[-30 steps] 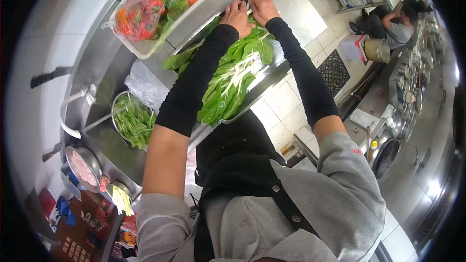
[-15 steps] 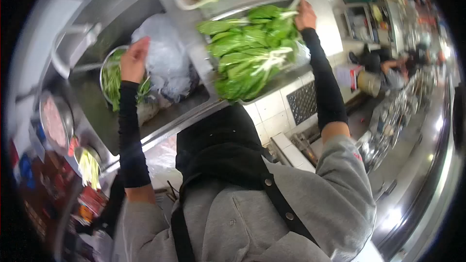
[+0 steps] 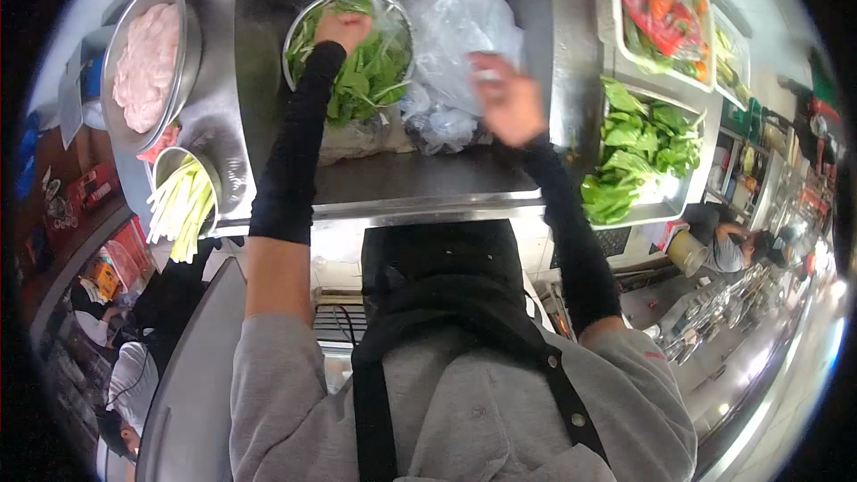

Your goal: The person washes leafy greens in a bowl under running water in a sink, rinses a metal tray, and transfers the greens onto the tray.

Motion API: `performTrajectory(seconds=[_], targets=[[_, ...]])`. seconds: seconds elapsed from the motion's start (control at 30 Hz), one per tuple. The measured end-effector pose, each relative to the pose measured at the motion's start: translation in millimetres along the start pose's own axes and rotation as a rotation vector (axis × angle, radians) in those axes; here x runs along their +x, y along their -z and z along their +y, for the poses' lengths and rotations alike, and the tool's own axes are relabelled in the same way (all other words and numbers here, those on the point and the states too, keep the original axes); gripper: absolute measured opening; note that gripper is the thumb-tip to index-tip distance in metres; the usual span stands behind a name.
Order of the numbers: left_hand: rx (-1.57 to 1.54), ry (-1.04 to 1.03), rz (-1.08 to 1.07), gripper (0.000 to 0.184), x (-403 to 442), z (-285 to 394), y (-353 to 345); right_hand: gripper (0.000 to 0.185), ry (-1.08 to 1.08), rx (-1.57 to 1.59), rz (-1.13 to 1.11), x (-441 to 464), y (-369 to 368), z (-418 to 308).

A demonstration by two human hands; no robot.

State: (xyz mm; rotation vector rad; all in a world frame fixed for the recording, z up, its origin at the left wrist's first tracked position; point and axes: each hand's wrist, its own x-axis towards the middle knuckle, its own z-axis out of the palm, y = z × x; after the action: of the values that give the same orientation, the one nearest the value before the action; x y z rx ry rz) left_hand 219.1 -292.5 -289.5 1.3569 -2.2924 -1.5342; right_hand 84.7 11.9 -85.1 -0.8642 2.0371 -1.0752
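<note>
- Left hand (image 3: pixel 344 31): lowered among loose green leaves (image 3: pixel 364 80) in round, pale-rimmed bowl (image 3: pixel 287 49), toward steel sink's (image 3: pixel 428 180) far-left corner; grip indeterminable.
- Right hand (image 3: pixel 511 103): blurred, near translucent plastic bag (image 3: pixel 460 22); closure unclear.
- Steel counter (image 3: pixel 576 80), right of sink: rectangular leaf-filled metal tray (image 3: pixel 669 187).

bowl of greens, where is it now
In the head view, the bowl sits left of centre in the sink, beside the plastic bag, with the left hand over its greens.

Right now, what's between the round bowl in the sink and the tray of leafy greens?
In the head view, between the round bowl and the tray are a pale plastic bag, the right hand, and a strip of metal counter.
</note>
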Motion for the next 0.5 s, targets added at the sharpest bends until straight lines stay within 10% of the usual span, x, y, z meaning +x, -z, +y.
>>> performTrajectory(seconds=[0.13,0.33,0.5], targets=[[0.545,0.22,-0.047,0.029,-11.9,-82.3,1.5,0.047,0.112,-0.593,-0.377,68.5,-170.3,110.7],[0.275,0.174,-0.081,0.039,-56.8,-108.0,-18.1,0.059,0.035,-1.01,-0.493,99.2,-256.2,161.6],[0.769,0.033,-0.282,0.044,-73.8,-88.3,-31.8,0.019,0.286,-0.803,-0.659,127.8,-240.3,189.8]])
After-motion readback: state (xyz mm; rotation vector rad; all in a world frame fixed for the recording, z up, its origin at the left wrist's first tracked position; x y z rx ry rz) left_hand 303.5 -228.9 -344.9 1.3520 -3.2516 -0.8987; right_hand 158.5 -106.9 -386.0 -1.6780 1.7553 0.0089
